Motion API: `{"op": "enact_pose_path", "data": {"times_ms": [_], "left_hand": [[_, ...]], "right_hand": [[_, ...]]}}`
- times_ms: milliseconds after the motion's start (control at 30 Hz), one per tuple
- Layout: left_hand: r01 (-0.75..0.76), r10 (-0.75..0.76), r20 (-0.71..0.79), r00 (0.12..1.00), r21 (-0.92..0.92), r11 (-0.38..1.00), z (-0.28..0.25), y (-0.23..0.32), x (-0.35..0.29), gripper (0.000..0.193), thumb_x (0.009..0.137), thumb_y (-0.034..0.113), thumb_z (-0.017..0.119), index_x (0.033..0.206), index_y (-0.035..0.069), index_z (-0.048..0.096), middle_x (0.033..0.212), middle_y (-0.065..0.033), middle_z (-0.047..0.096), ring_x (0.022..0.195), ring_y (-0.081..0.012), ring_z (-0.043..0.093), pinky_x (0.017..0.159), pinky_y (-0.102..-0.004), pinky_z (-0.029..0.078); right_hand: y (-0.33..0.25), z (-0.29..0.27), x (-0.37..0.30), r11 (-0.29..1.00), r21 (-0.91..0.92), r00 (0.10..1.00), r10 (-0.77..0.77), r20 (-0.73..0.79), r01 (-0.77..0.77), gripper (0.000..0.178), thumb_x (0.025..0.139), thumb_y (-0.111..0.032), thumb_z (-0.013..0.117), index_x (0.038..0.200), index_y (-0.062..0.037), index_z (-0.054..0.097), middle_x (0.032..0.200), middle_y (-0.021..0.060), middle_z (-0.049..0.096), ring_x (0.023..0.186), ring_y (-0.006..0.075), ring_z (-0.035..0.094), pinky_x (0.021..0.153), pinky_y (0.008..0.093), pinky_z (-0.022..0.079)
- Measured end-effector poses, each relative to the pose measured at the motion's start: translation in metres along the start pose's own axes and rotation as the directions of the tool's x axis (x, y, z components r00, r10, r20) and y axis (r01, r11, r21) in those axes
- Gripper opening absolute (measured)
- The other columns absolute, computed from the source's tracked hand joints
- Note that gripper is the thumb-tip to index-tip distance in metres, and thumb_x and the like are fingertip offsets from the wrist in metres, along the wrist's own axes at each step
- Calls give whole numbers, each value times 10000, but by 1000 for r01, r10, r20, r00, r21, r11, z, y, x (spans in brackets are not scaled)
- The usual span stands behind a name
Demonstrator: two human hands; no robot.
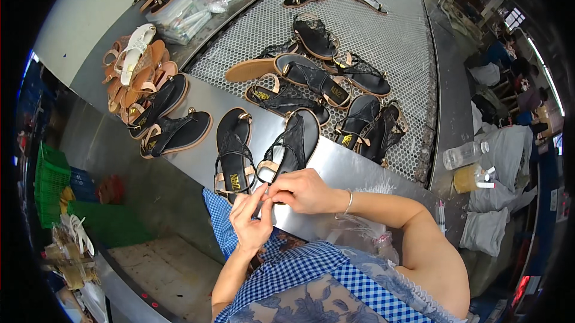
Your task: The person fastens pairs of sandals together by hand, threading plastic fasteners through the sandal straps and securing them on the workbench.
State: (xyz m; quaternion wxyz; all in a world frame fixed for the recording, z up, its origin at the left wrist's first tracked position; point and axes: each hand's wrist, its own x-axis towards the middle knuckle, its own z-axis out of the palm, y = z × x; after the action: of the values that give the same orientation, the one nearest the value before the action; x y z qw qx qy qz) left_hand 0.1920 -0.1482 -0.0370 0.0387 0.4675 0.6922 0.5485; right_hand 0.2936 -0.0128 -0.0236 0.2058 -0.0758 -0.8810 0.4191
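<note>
My left hand (251,220) and my right hand (306,191) meet at the heel end of a black sandal (296,146) with a tan footbed edge. Both hands are closed, fingertips pinched together on its thin black heel strap; the exact spot is hidden by the fingers. The sandal lies on the metal ledge (335,164), toe pointing away from me. Just left of it is its mate, another black sandal (229,149) with a gold toe ornament and a tan strap, which neither hand holds. A bracelet circles my right wrist.
Several black sandals (311,77) lie across the perforated conveyor (395,35). To the left, two black sandals (178,133) rest beside a pile of tan sandals (144,68) topped by a white one. Farther back stands a clear plastic box (182,14); bottles (466,154) sit at right.
</note>
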Motion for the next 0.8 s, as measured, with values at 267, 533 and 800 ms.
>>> {"op": "enact_pose_path", "data": {"times_ms": [267,533,800], "left_hand": [[75,-139,99,985,481,874,-20,-5,35,833,704,271,723,1368,11,292,904,-132,641,771,-300,574,722,-387,446],[269,-265,73,961,-59,961,6,-27,39,458,719,-48,621,1163,50,563,771,-95,633,672,-169,605,667,-271,481],[18,193,-906,376,216,976,-229,-33,-34,340,774,118,616,1073,-35,563,1002,-145,597,849,-207,587,746,-308,496]], "right_hand": [[49,-155,-34,306,-806,860,113,-498,-506,645,699,-389,696,1225,-110,449,1045,105,588,918,273,558,776,408,435],[126,-115,-73,552,-404,675,487,-554,-730,363,712,-212,670,1069,-188,610,996,105,642,924,291,606,792,374,475],[171,-235,12,829,-461,516,-256,-817,-318,213,696,64,528,844,-35,644,852,90,644,814,223,613,750,311,470]]}}
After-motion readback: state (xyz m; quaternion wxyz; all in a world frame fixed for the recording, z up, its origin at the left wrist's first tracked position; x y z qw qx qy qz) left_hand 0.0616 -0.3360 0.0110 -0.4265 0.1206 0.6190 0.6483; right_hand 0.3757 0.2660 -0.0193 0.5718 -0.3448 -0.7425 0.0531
